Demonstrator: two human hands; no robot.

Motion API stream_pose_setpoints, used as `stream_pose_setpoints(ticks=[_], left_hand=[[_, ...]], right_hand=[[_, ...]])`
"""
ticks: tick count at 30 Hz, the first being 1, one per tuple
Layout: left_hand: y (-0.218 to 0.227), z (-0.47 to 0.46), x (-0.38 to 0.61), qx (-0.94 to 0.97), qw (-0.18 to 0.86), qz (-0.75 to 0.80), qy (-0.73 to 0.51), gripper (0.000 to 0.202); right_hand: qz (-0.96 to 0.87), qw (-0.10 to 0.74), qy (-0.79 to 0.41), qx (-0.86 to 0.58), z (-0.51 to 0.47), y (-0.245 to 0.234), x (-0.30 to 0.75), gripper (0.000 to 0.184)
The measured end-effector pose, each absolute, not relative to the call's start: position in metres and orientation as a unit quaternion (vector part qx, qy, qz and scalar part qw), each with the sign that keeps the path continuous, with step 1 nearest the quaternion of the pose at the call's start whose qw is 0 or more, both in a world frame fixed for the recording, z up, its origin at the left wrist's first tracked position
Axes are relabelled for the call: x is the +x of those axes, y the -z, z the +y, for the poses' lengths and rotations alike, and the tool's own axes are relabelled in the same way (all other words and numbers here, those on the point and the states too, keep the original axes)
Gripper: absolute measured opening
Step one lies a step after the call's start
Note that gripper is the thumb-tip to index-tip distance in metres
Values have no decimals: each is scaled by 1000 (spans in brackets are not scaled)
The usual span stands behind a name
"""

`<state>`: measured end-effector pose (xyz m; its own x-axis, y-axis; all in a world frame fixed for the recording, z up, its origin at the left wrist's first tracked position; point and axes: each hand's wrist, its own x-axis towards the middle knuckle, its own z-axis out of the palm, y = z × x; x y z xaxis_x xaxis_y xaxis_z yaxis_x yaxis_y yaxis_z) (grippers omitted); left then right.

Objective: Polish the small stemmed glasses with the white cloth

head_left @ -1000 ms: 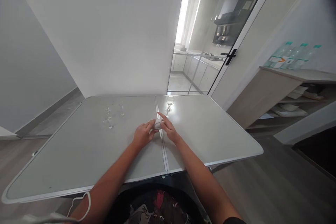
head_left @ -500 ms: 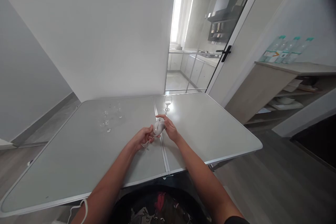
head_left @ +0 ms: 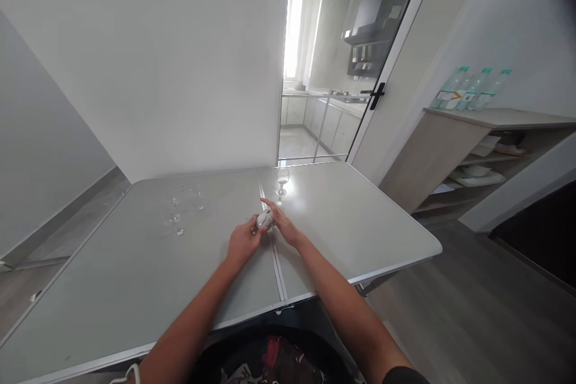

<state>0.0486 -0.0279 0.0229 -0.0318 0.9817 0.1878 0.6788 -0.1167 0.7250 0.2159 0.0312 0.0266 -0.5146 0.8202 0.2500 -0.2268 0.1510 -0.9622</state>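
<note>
Over the table's middle seam, my left hand [head_left: 244,242] is closed around a clear stemmed glass [head_left: 263,220]. The glass is tilted with its mouth toward my right hand; its stem and foot are hidden by the left hand. White material, which looks like a cloth, shows in the bowl. My right hand [head_left: 287,228] is at the mouth, its index finger stretched out and the other fingers partly hidden against the white cloth. Another stemmed glass [head_left: 282,182] stands upright beyond my hands. Several clear glasses [head_left: 174,217] are on the left half, their outlines faint.
The pale table [head_left: 360,222] has a metal rim and a seam down its middle. A white wall and a glass door [head_left: 324,72] rise behind it. At the right, a wooden shelf [head_left: 450,156] bears several plastic bottles [head_left: 470,93].
My left hand has turned over the glass, hiding the stem and foot that showed before. Both hands have shifted slightly left in view. The camera's view has also shifted a little.
</note>
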Motion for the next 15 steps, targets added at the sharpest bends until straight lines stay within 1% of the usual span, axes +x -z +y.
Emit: stream_pose_setpoints(ticks=[3, 5, 7, 8, 9, 10, 11, 12, 13, 15], left_hand=[[-25, -24, 46, 552, 491, 529, -418, 51], [-27, -22, 41, 448, 647, 459, -412, 53], [-30, -21, 36, 378, 743, 403, -378, 50], [-31, -21, 35, 365, 764, 387, -365, 50], [-32, -21, 34, 370, 765, 383, -363, 51], [-32, -22, 35, 396, 743, 393, -370, 52], [-32, -24, 36, 441, 695, 417, -385, 53], [-31, -25, 38, 499, 621, 452, -402, 53], [-30, -27, 40, 561, 524, 491, -413, 52], [-26, -30, 44, 665, 303, 557, -395, 48]], right_hand=[[-626, 434, -610, -218, 29, -29, 219, 67], [-622, 432, -624, -195, 28, -31, 221, 67], [-621, 435, -629, -170, 26, -34, 222, 68], [-621, 441, -627, -161, 25, -35, 222, 70], [-621, 446, -624, -158, 25, -36, 222, 71], [-625, 447, -620, -161, 25, -37, 222, 72], [-633, 444, -611, -171, 25, -37, 223, 73], [-646, 438, -597, -187, 26, -37, 223, 72], [-661, 430, -579, -208, 28, -37, 223, 71], [-684, 412, -548, -250, 31, -37, 223, 69]])
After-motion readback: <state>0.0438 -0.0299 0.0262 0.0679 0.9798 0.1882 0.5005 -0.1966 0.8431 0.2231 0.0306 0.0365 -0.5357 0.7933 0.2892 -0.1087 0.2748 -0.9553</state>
